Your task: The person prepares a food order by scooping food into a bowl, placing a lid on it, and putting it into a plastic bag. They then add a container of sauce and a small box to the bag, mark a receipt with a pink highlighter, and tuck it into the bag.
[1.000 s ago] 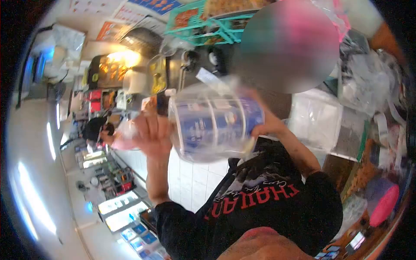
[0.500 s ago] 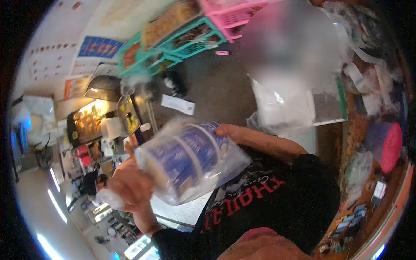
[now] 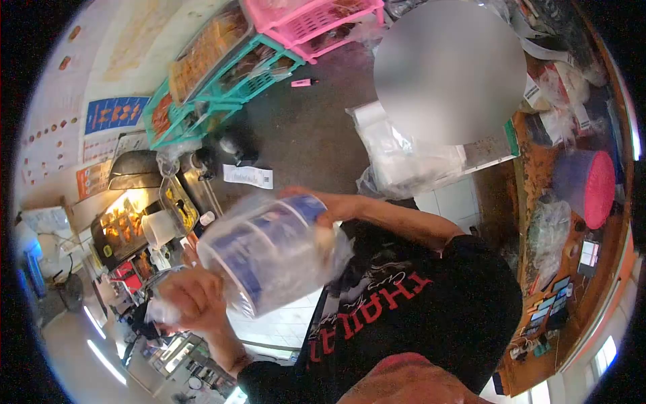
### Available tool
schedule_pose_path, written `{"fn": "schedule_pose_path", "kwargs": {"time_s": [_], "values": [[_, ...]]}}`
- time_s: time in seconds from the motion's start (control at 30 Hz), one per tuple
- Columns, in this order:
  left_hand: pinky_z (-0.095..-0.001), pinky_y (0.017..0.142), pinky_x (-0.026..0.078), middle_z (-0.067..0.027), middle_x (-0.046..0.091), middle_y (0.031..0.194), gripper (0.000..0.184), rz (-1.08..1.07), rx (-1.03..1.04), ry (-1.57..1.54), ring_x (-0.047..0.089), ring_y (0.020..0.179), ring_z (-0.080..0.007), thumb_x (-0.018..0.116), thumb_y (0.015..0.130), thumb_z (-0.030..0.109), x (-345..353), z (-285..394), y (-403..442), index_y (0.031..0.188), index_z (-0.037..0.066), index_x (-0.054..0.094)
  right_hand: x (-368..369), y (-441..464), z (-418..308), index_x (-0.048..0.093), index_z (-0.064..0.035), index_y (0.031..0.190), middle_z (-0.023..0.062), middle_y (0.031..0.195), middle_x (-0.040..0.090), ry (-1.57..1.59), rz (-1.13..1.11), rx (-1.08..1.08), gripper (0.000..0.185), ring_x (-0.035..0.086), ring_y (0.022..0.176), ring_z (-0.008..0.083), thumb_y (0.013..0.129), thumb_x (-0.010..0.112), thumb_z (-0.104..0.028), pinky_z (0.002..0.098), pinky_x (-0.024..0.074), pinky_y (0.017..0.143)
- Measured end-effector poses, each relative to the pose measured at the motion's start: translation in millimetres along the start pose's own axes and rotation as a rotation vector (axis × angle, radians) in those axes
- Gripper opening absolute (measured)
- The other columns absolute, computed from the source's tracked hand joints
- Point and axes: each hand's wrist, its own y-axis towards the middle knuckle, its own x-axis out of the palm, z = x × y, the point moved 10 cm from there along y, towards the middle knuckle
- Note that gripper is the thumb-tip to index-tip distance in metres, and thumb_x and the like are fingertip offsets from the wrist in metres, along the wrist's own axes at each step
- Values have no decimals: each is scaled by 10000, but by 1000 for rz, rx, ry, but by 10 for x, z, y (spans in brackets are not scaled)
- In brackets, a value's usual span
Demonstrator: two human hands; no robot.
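Observation:
A clear plastic bag [image 3: 296, 269] holds blue and white printed packs [image 3: 264, 227], stacked with white bands between them; their exact kind is blurred. My right hand [image 3: 323, 214] grips the far right side of the bag, fingers bent over its edge. On the left, my left hand [image 3: 192, 296] is closed in a fist at the bag's left end. A bunch of clear plastic sticks out beyond that fist. The bag hangs tilted in front of my black shirt, above the table's near edge.
A dark table [image 3: 316, 128] carries a paper slip [image 3: 248, 176], a pink marker [image 3: 304, 83] and a stack of clear plastic bags [image 3: 410, 151]. Green baskets [image 3: 232, 94] and a pink basket [image 3: 316, 27] line the back. Lit food trays [image 3: 121, 225] stand left.
The bagged packs have turned and shifted slightly left, showing more of their white side. My right hand reaches further round the bag. The view has swung, moving the table things left.

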Motion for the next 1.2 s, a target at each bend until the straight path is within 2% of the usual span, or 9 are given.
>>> {"fn": "schedule_pose_path", "kwargs": {"time_s": [0.13, 0.2, 0.3, 0.43, 0.5, 0.57, 0.83, 0.97, 1.2], "values": [[-248, 469, 222, 41, 308, 595, 346, 501, -187, -122, 272, 482, -97, 494, 932, 300, -1132, -1270, -119, 633, 174, 372, -664, -258, -387, 279, -69, 1393, 106, 1359, 391, -634, 248, -214, 1144, 375, 1310, 242, 500, 966, -268, 373, 333, 1096], [-240, 558, 395, 53, 454, 659, 200, 539, -150, -401, 439, 568, -93, 536, 922, 258, -1174, -2115, -18, 751, 155, 525, -1232, -326, -139, 287, -66, 1354, 145, 1352, 427, -682, 356, -193, 1083, 438, 1274, 271, 507, 948, -204, 394, 376, 1075], [-357, 808, 491, -90, 658, 949, 226, 287, 49, 1330, 612, 883, -221, 524, 922, 198, -1597, -3504, -736, 1085, 99, 646, -2051, -627, 332, 358, -63, 1306, 130, 1253, 526, -797, 549, 83, 913, 504, 1221, 271, 552, 873, -59, 408, 420, 1030], [-361, 766, 494, -84, 650, 902, 194, 103, -123, 800, 611, 840, -219, 532, 867, 159, -549, -4042, -542, 1004, 84, 647, -2249, -1015, -508, 632, -34, 1052, 124, 970, 700, -1194, 426, 117, 415, 674, 912, 255, 663, 765, -90, 356, 527, 843], [-362, 745, 495, -81, 645, 879, 179, 65, -149, 689, 610, 818, -219, 536, 840, 140, -253, -4089, -452, 963, 76, 648, -2714, -1381, -1519, 701, -64, 879, 86, 787, 689, -1521, 921, -31, 144, 645, 676, 203, 738, 689, -89, 373, 504, 638], [-364, 724, 497, -78, 641, 856, 164, 67, -159, 668, 609, 796, -218, 540, 812, 120, -165, -4089, -422, 923, 68, 649, -2848, -1579, -2490, 702, -47, 876, 122, 782, 682, -1705, 1265, -40, 155, 664, 688, 231, 749, 688, -134, 373, 515, 640], [-350, 553, 470, -92, 594, 679, 102, 212, -194, 595, 580, 612, -209, 546, 670, 66, -329, -4154, -444, 723, 54, 632, -3720, -1319, -2692, 713, -135, 790, 129, 799, 693, -1998, 1166, 478, 77, 679, 742, 333, 721, 681, -145, 418, 542, 717], [-357, 535, 437, -44, 572, 716, 85, 153, -465, 638, 541, 622, -199, 548, 781, 97, -312, -4158, -434, 762, 57, 620, -3744, -1337, -2682, 713, -131, 794, 128, 789, 697, -1994, 1167, 324, 133, 685, 785, 322, 685, 649, -89, 414, 545, 716], [-360, 484, 388, -42, 504, 610, 157, 173, -311, 501, 504, 543, -188, 509, 800, 102, -383, -4326, -435, 652, 72, 549, -3497, -1505, -3010, 690, -72, 834, 124, 771, 695, -2006, 1274, 186, 93, 681, 709, 289, 758, 642, -96, 389, 526, 646]]}}
